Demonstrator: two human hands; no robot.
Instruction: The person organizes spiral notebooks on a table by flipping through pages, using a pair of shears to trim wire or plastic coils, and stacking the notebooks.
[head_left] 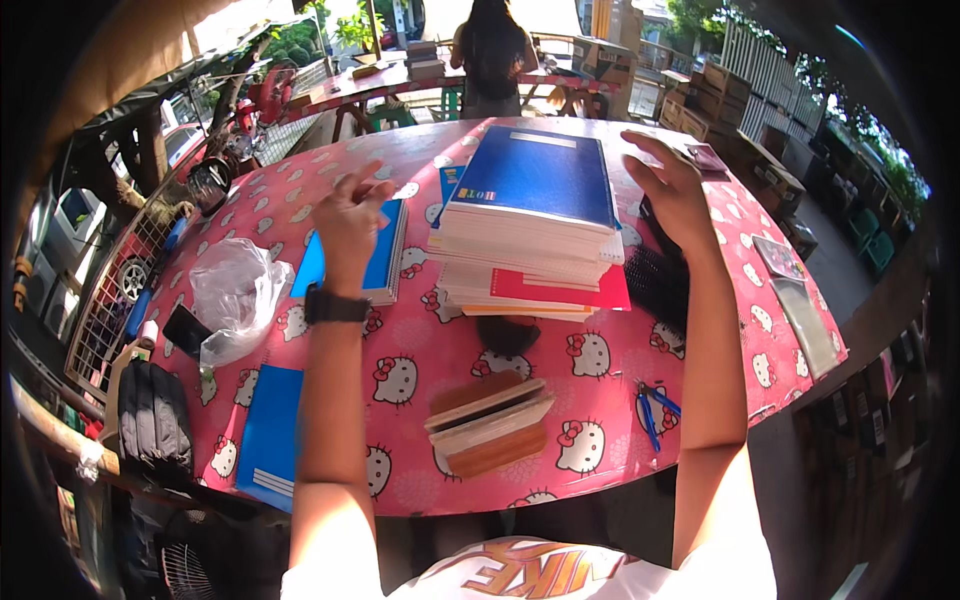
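Note:
A tall stack of notebooks [530,185], topped by a blue cover and with a red one lower down, stands on the table between my hands. My left hand [350,215], a dark band on its wrist, hovers left of the stack with loosely bent fingers and holds nothing. Beside and partly behind it lies a thinner pile with a light blue cover [385,255]. To the right of the stack my right hand [672,190] is raised, its fingers apart and nothing in them. Black mesh [655,285] shows under my right forearm.
On the pink patterned tablecloth [400,430] lie a wooden block-like object [490,425], blue pen-like items [655,412], another blue notebook [270,430], a clear plastic bag [235,290], a dark phone [187,330] and a grey pouch [155,410]. A person [492,60] stands beyond the table.

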